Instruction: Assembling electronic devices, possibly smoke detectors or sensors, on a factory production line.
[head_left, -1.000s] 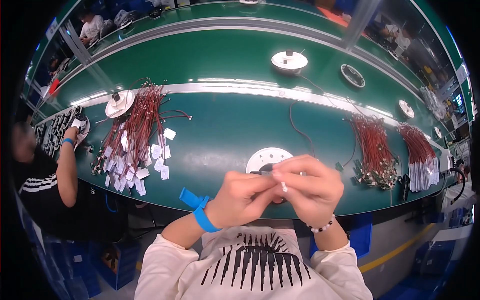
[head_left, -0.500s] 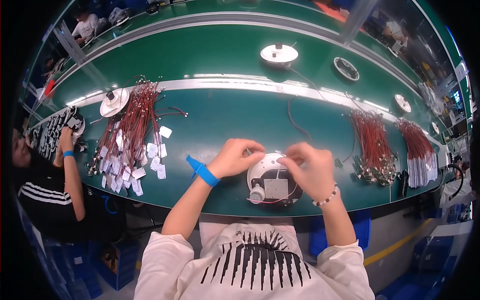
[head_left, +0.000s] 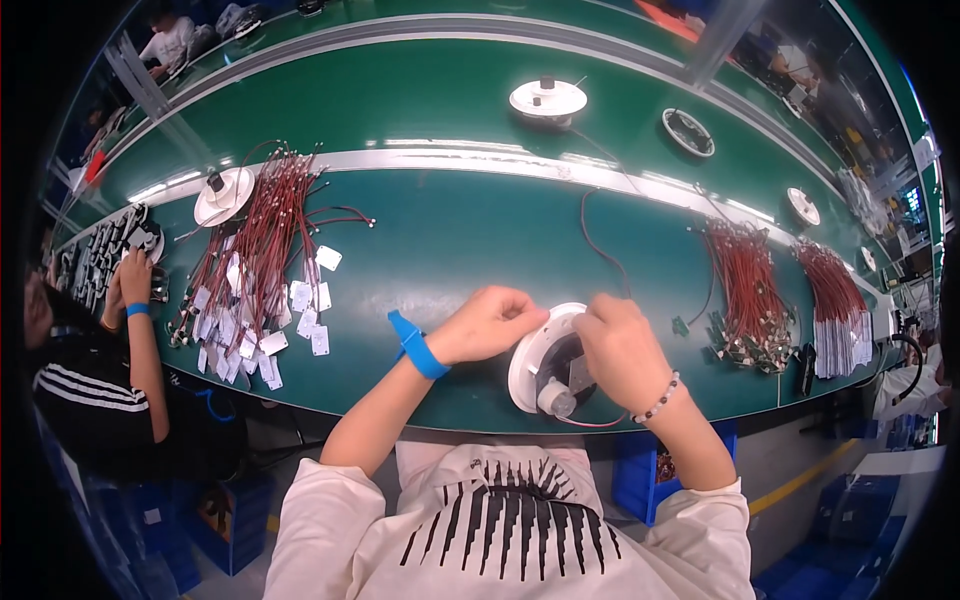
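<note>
Close in front of me is a white round housing (head_left: 521,370) with a dark inside, tilted on the bench. A small pale cylindrical part (head_left: 556,398) and a thin red wire (head_left: 590,424) show at its near side. My left hand (head_left: 490,325), a blue band at its wrist, has thumb and fingers pinched at the housing's upper left rim. Over the upper right side, my right hand (head_left: 628,350) is closed, its fingertips pressed together; what they hold is hidden. That hand also covers part of a metal plate (head_left: 580,374) inside the housing.
Bundles of red wires with white boards (head_left: 255,290) lie left; more wire bundles (head_left: 745,290) lie right. A dark red cable (head_left: 605,250) runs behind my right hand. White round units (head_left: 548,100) stand on the far belt. At left a co-worker's hand (head_left: 135,275) handles parts.
The housing has shifted right and turned, tilting. Both hands have moved right with it, and my right hand's fingers have closed in at its upper rim, covering more of the inside.
</note>
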